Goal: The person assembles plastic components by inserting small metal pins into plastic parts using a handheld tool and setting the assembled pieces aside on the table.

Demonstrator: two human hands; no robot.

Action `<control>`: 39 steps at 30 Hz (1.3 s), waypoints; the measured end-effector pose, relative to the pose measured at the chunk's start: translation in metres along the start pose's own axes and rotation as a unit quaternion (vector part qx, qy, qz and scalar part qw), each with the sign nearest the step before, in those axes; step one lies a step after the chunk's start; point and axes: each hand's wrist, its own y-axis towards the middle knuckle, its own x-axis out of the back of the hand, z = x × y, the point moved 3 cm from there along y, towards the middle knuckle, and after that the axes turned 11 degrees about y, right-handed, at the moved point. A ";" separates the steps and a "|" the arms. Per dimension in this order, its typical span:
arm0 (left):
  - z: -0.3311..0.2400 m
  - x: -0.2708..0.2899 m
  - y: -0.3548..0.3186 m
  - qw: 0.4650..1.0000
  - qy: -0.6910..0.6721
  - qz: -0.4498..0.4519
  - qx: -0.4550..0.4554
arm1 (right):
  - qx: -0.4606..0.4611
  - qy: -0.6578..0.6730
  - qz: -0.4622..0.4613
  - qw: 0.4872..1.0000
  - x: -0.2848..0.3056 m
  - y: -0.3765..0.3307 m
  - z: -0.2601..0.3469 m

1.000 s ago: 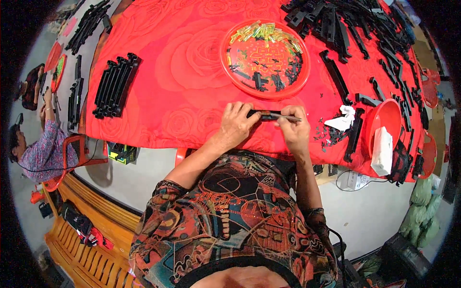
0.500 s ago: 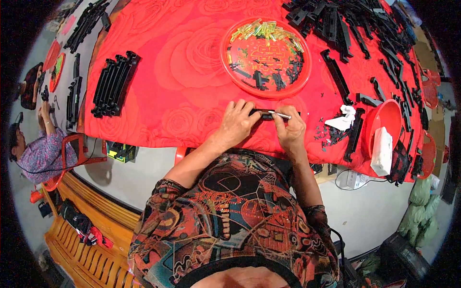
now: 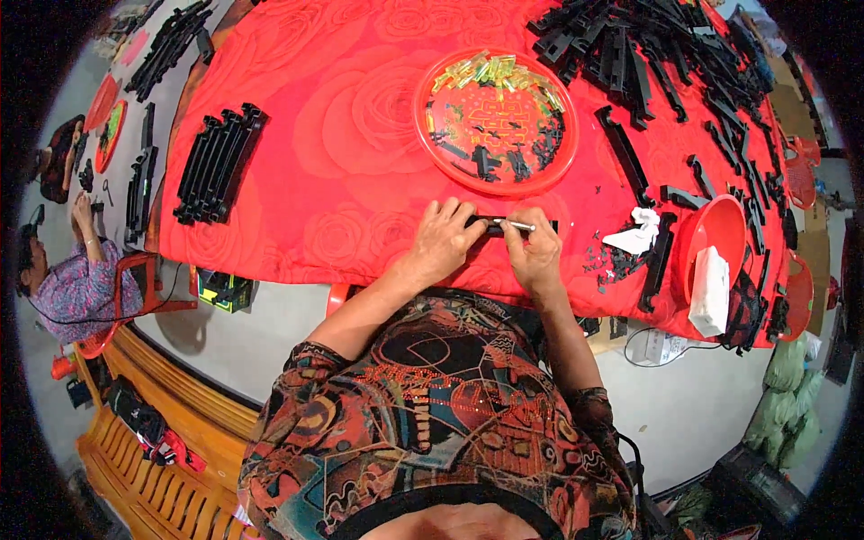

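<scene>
At the near edge of the red cloth, my left hand (image 3: 443, 241) grips the left end of a long black plastic part (image 3: 487, 227). My right hand (image 3: 537, 252) pinches a slim silver tool (image 3: 520, 226), whose left end meets the part. The part's far right end shows beyond my right fingers; its middle is partly hidden. Just past my hands lies a round red tray (image 3: 490, 188) with clear yellowish pieces (image 3: 486, 72) and small black parts (image 3: 487, 163).
Several long black parts (image 3: 219, 166) lie side by side at left; a big pile (image 3: 621, 58) is far right. Near right are white tissue (image 3: 637, 232), tiny black bits (image 3: 605, 261), a red bowl (image 3: 727, 220) and a white block (image 3: 711, 292). Another person (image 3: 85, 283) sits far left.
My right hand and the silver tool have shifted slightly left along the black part. My left hand keeps its grip. The whole view has shifted a little.
</scene>
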 end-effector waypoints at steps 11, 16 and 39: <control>0.002 0.000 -0.003 1.000 -0.006 -0.012 -0.022 | -0.200 0.183 -0.063 0.960 0.020 0.033 0.005; -0.004 0.027 0.000 0.995 -0.031 -0.099 -0.007 | -0.070 -0.023 -0.005 0.997 0.004 0.077 -0.019; 0.021 0.034 -0.016 0.981 -0.083 -0.161 0.075 | -0.188 -0.233 0.079 0.951 -0.022 0.106 -0.025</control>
